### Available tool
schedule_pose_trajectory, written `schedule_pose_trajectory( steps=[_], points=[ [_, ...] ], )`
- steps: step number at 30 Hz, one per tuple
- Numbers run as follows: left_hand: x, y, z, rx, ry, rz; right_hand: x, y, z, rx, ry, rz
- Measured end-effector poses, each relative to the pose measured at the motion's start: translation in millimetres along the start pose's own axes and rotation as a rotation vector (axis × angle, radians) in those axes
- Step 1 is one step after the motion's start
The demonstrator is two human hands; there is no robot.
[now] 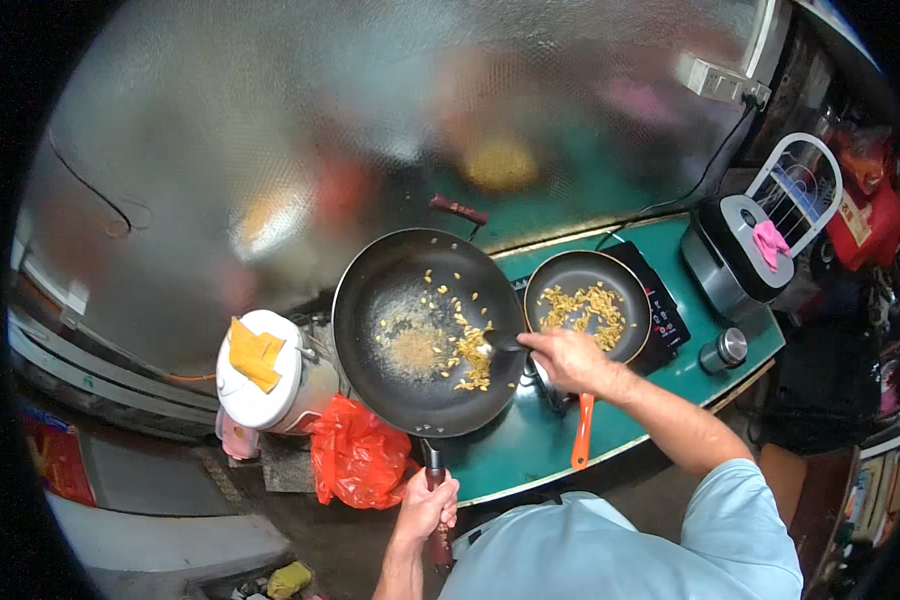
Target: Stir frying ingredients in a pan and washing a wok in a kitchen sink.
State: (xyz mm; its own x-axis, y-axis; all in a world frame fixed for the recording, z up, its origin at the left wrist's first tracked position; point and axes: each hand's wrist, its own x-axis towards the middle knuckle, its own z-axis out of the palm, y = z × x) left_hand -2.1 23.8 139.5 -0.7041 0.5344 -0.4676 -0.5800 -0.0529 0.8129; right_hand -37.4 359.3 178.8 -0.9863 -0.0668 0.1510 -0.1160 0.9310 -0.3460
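Observation:
My left hand grips the dark wooden handle of a large black wok. My right hand is closed on a black spatula, its blade inside the wok beside small golden pieces. Pale, sandy crumbs are spread across the wok's middle and left. Right of the wok, a smaller frying pan with an orange handle holds more golden pieces and rests on a black induction cooker.
On the green counter are a silver-and-black appliance and a metal canister. A white-lidded container with a yellow cloth and a red plastic bag sit left. A foil-covered wall rises behind, with a socket strip.

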Motion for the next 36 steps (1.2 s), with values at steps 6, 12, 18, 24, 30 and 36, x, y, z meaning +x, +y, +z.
schedule_pose_trajectory(
  steps=[6,12,18,24,30,36],
  points=[
    [15.9,32.0,54.2,0.123,-0.059,0.043,39.0,65.2,-52.0,-0.020,0.302,-0.034],
    [45.5,50.3,113.8,0.272,-0.063,0.057,81.9,122.3,-81.4,-0.001,0.380,-0.006],
    [60.7,75.7,155.7,0.430,-0.042,0.014,84.7,174.2,-90.6,-0.040,0.391,0.034],
    [79.2,76.9,171.0,0.541,-0.028,0.020,38.2,206.4,-74.4,-0.023,0.058,0.081],
    [83.9,70.2,177.4,0.585,-0.012,0.019,39.2,224.4,-84.6,-0.030,0.415,0.104],
    [87.4,64.1,175.7,0.587,-0.009,0.039,30.1,229.0,-70.1,-0.031,0.174,0.172]
  ],
)
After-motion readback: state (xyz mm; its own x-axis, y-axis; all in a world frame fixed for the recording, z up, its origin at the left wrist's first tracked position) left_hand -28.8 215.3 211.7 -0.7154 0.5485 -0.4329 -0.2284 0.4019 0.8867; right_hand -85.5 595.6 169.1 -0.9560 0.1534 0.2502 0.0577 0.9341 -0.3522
